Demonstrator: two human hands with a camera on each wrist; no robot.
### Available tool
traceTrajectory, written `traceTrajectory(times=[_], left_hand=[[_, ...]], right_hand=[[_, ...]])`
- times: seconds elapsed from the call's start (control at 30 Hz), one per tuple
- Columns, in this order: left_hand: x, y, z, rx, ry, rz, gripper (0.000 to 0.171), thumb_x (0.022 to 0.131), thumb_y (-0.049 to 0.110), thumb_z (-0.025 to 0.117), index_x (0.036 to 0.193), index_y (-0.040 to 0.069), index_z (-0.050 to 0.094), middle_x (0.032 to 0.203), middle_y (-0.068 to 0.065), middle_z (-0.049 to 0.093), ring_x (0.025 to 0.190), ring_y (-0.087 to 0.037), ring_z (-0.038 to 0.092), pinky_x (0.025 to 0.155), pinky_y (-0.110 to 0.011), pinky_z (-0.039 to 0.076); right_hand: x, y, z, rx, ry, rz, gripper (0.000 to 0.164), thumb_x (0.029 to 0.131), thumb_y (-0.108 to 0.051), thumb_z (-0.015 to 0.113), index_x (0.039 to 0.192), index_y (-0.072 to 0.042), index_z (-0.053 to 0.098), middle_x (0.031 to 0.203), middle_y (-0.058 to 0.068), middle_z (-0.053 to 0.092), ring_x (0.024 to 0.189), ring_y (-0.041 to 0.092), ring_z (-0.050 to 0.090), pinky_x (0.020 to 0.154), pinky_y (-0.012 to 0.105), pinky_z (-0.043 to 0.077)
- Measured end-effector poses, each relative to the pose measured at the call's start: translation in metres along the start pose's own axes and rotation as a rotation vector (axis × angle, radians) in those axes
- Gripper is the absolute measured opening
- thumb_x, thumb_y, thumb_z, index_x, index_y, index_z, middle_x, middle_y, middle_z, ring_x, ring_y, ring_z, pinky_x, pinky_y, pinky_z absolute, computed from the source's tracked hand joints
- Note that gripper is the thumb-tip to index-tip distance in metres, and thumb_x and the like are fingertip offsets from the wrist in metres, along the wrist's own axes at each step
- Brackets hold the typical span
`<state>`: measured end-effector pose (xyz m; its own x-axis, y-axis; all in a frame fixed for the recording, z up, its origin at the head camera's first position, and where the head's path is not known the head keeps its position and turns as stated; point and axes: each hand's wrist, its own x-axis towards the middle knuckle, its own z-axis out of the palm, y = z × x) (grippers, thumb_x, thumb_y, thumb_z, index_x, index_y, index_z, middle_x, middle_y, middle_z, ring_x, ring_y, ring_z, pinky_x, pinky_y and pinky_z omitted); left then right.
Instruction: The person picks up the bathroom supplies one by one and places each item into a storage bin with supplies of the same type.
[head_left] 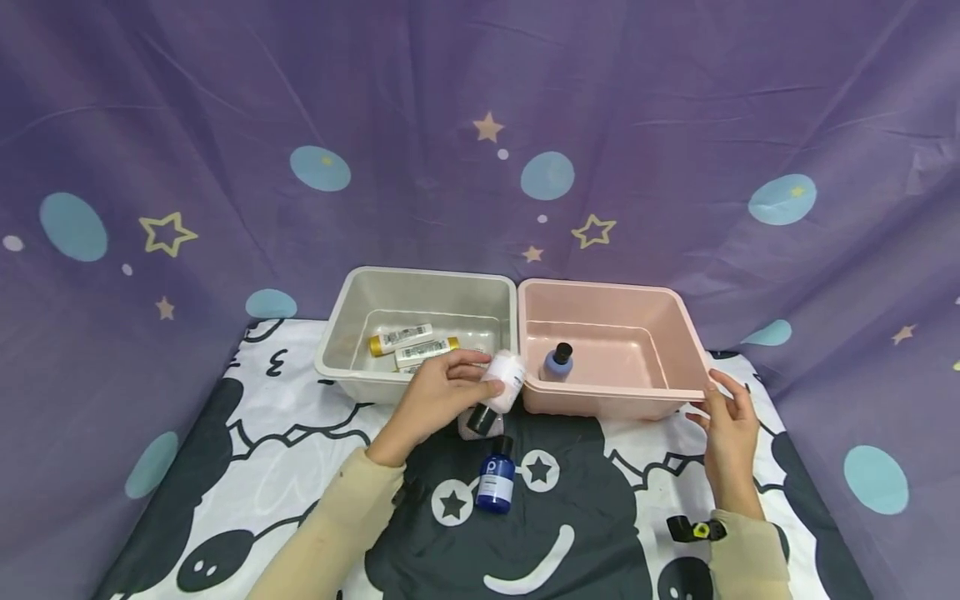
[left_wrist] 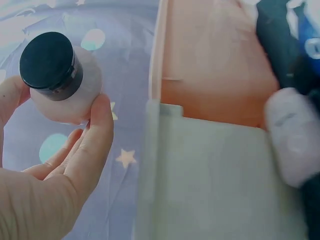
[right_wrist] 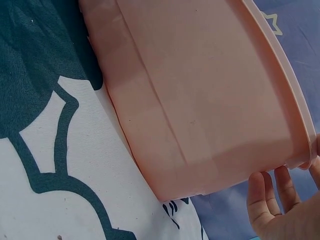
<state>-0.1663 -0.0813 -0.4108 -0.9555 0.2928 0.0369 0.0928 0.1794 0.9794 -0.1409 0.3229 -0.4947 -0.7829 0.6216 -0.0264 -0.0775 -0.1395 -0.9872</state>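
Note:
My left hand pinches a pale pink bottle between thumb and fingers. The bottle tilts with its black cap down, in front of where the two bins meet; the left wrist view shows the cap close up. Below it lies another pale bottle, mostly hidden in the head view. My right hand grips the front right corner of the pink bin, fingertips against the outer wall under the rim. A lilac bottle with a black cap stands inside that bin, at its left.
Left of the pink bin stands a grey-white bin holding several white tubes with yellow caps. A blue bottle lies on the sheep-patterned cloth in front. A purple curtain hangs behind the bins.

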Motion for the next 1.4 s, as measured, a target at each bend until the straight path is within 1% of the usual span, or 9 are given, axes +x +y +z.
traceTrajectory(times=[0.17, 0.47, 0.6, 0.77, 0.9, 1.03, 1.2, 1.3, 1.4], left_hand=[[0.038, 0.019, 0.010, -0.010, -0.045, 0.001, 0.047, 0.083, 0.031, 0.083, 0.123, 0.009, 0.069, 0.113, -0.006, 0.070, 0.104, -0.020, 0.067, 0.079, -0.034, 0.056], [0.114, 0.051, 0.039, -0.084, -0.130, -0.016, 0.047, 0.083, 0.025, 0.083, 0.121, 0.003, 0.068, 0.106, -0.008, 0.073, 0.092, -0.020, 0.070, 0.075, -0.035, 0.058], [0.143, 0.059, 0.054, -0.091, -0.158, -0.017, 0.049, 0.083, 0.024, 0.084, 0.121, 0.000, 0.066, 0.106, -0.011, 0.072, 0.091, -0.021, 0.071, 0.074, -0.033, 0.059], [0.171, 0.057, 0.080, -0.036, -0.168, -0.041, 0.047, 0.081, 0.023, 0.086, 0.117, 0.000, 0.068, 0.103, -0.011, 0.071, 0.083, -0.020, 0.071, 0.073, -0.035, 0.059], [0.186, 0.050, 0.098, 0.050, -0.149, -0.056, 0.041, 0.079, 0.024, 0.087, 0.110, 0.002, 0.072, 0.100, -0.008, 0.069, 0.076, -0.017, 0.069, 0.073, -0.037, 0.060], [0.192, 0.042, 0.106, 0.120, -0.145, -0.065, 0.038, 0.079, 0.025, 0.087, 0.108, 0.004, 0.074, 0.100, -0.006, 0.069, 0.074, -0.015, 0.068, 0.073, -0.036, 0.059], [0.196, 0.036, 0.108, 0.187, -0.173, -0.087, 0.043, 0.081, 0.025, 0.086, 0.114, 0.002, 0.073, 0.107, -0.008, 0.069, 0.069, -0.014, 0.067, 0.070, -0.033, 0.059], [0.196, 0.032, 0.106, 0.220, -0.179, -0.112, 0.042, 0.081, 0.022, 0.085, 0.115, 0.001, 0.073, 0.103, -0.007, 0.069, 0.063, -0.011, 0.064, 0.067, -0.033, 0.058], [0.194, 0.030, 0.105, 0.232, -0.184, -0.151, 0.039, 0.082, 0.018, 0.085, 0.114, 0.001, 0.073, 0.096, -0.005, 0.070, 0.061, -0.012, 0.059, 0.070, -0.037, 0.057]], right_hand=[[0.001, 0.002, -0.001, -0.018, -0.006, -0.014, 0.039, 0.099, -0.021, 0.066, 0.135, -0.011, 0.060, 0.107, 0.009, 0.063, 0.084, 0.015, 0.067, 0.063, 0.024, 0.056], [0.002, 0.002, 0.000, 0.013, 0.000, -0.026, 0.033, 0.099, -0.017, 0.066, 0.131, -0.011, 0.063, 0.105, 0.011, 0.064, 0.082, 0.016, 0.067, 0.061, 0.025, 0.056], [0.001, 0.002, 0.000, -0.022, -0.004, -0.043, 0.034, 0.099, -0.020, 0.065, 0.133, -0.012, 0.063, 0.104, 0.007, 0.064, 0.083, 0.015, 0.066, 0.061, 0.024, 0.056], [0.002, 0.002, -0.001, -0.026, -0.003, -0.050, 0.034, 0.099, -0.020, 0.065, 0.133, -0.012, 0.063, 0.107, 0.008, 0.064, 0.084, 0.016, 0.066, 0.062, 0.024, 0.056], [0.003, 0.003, -0.001, -0.026, -0.002, -0.047, 0.034, 0.100, -0.019, 0.065, 0.133, -0.011, 0.062, 0.108, 0.009, 0.063, 0.084, 0.017, 0.066, 0.063, 0.025, 0.056], [0.003, 0.004, 0.001, -0.015, 0.003, -0.045, 0.032, 0.100, -0.017, 0.064, 0.131, -0.011, 0.063, 0.106, 0.009, 0.064, 0.083, 0.016, 0.067, 0.062, 0.025, 0.056], [0.003, 0.005, 0.001, -0.010, 0.001, -0.052, 0.031, 0.100, -0.016, 0.065, 0.130, -0.011, 0.064, 0.106, 0.012, 0.064, 0.081, 0.016, 0.067, 0.062, 0.026, 0.057], [0.003, 0.006, 0.002, -0.019, -0.007, -0.052, 0.031, 0.100, -0.016, 0.064, 0.130, -0.011, 0.064, 0.107, 0.013, 0.064, 0.081, 0.016, 0.067, 0.063, 0.026, 0.057], [0.002, 0.006, 0.003, -0.022, -0.009, -0.046, 0.031, 0.100, -0.017, 0.064, 0.131, -0.011, 0.064, 0.108, 0.014, 0.063, 0.082, 0.016, 0.067, 0.063, 0.027, 0.057]])
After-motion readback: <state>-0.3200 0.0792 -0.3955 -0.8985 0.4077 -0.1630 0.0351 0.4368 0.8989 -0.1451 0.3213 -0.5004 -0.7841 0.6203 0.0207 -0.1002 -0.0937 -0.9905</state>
